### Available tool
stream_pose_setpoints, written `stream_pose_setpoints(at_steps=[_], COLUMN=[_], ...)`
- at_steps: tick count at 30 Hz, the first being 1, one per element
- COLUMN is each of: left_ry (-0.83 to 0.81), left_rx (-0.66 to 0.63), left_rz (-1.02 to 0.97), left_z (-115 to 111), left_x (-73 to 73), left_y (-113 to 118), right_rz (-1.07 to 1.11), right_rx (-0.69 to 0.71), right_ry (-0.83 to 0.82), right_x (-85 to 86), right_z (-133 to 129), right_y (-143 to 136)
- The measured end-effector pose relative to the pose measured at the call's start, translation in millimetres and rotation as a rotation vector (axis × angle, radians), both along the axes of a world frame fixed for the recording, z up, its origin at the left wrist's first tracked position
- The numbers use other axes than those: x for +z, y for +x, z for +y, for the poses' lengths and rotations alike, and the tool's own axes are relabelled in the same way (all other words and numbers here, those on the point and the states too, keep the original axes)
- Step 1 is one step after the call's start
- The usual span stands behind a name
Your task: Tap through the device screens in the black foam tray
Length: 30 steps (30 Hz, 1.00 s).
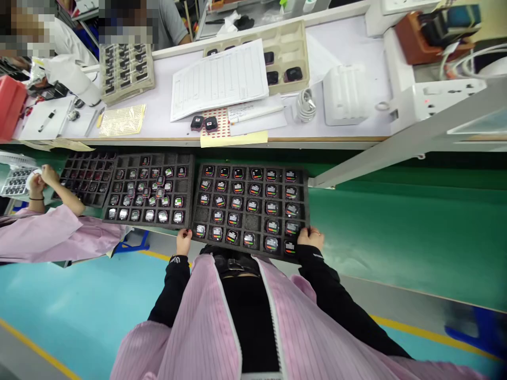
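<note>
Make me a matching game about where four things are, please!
1. Left hand
2. Black pen
3. Right hand
4. Red box

A. On white paper
B. At the right edge of the nearest tray
C. At the picture's far left edge
D. At the nearest tray's left corner

Pairs: 1-D, 2-A, 3-B, 4-C

A dark foam tray [251,221] lies slightly askew at the green table's [396,232] near edge, its pockets mostly filled with black rounded-square devices [252,206]

The print on device labels [238,188] and the paper sheet [222,79] is illegible.
</note>
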<state>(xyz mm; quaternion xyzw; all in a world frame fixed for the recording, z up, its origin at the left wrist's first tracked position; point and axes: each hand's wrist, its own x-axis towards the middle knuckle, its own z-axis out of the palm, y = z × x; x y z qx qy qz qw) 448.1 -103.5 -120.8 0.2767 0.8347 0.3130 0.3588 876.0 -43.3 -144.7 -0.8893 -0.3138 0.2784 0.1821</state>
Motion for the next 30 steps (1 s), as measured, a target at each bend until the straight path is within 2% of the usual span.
stream_pose_setpoints(at_steps=[6, 8, 11, 13, 17, 20, 25, 30], left_ry=[-0.013, -0.027, -0.044, -0.049, -0.059, -0.08, -0.095, -0.093], left_rx=[0.016, 0.019, 0.0, -0.04, -0.157, -0.242, -0.336, -0.378], left_rz=[0.103, 0.153, 0.22, 0.244, 0.243, 0.216, 0.199, 0.249], left_z=[3, 5, 9, 9, 5, 1, 0, 3], left_x=[1.0, 2.0, 2.2, 2.3, 7.8, 15.2, 20.5, 13.9], left_y=[9, 12, 18, 23, 27, 25, 18, 18], right_rz=[0.024, -0.01, 0.02, 0.113, 0.24, 0.237, 0.082, -0.005], right_rx=[0.061, 0.129, 0.377, 0.598, 1.044, 1.271, 1.411, 1.394], right_ry=[0.086, 0.208, 0.501, 0.6, 0.565, 0.485, 0.434, 0.386], right_x=[9.9, 18.8, 35.0, 45.2, 56.7, 57.1, 54.9, 50.2], right_z=[13, 10, -2, -14, -38, -49, -56, -68], right_y=[9, 1, -29, -61, -128, -161, -180, -191])
